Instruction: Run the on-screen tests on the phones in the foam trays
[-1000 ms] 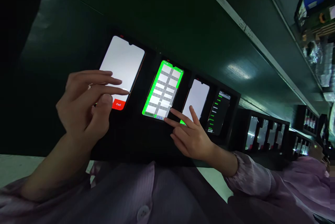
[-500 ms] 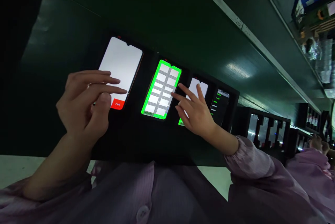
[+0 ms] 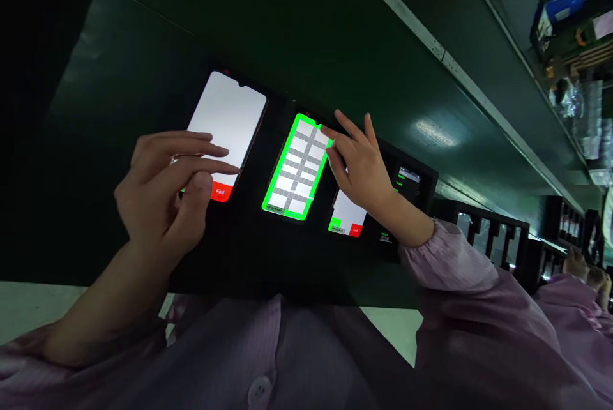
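Note:
Several lit phones sit side by side in a black holder [image 3: 268,257]. My left hand [image 3: 165,196] hovers over the lower part of the leftmost phone [image 3: 227,119], whose screen is white with a red button at the bottom; its fingers are stretched out and hold nothing. My right hand [image 3: 359,164] reaches up with its forefinger on the top right corner of the second phone [image 3: 297,167], which shows a grey grid inside a green border. That hand covers most of the third phone [image 3: 345,217], white with green and red buttons. A fourth phone [image 3: 406,183] shows a dark menu.
More black holders [image 3: 498,237] with slots stand in a row to the right. Another person's hands and purple sleeve [image 3: 582,282] are at the far right. A dark green shelf [image 3: 335,33] runs above the phones, with boxes [image 3: 569,7] at the top right.
My right hand has slid up the right side of the second phone from its bottom corner to its top corner, and the green border has closed there. My left hand has barely moved.

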`<action>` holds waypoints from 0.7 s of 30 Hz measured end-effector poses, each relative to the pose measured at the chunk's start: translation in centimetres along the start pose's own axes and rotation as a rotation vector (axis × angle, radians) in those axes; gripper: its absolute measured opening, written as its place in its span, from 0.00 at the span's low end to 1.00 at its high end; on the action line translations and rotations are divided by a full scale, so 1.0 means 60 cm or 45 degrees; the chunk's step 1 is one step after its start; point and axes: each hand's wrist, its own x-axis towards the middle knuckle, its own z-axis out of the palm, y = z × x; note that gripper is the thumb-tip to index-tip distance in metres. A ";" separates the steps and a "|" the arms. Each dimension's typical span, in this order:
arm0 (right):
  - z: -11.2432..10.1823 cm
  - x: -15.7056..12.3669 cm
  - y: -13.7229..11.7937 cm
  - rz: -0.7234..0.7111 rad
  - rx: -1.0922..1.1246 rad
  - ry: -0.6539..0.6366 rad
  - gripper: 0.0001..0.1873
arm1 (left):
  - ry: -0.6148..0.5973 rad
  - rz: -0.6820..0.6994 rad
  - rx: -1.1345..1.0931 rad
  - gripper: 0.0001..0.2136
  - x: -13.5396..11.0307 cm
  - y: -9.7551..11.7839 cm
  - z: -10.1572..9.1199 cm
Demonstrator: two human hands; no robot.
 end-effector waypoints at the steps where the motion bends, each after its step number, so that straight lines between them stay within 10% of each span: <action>1: 0.001 0.007 0.001 -0.013 -0.011 -0.002 0.18 | 0.002 0.006 0.002 0.15 0.000 0.000 0.000; 21: 0.016 -0.110 -0.143 -0.345 0.104 -0.067 0.11 | 0.011 -0.106 0.023 0.15 0.002 0.009 -0.002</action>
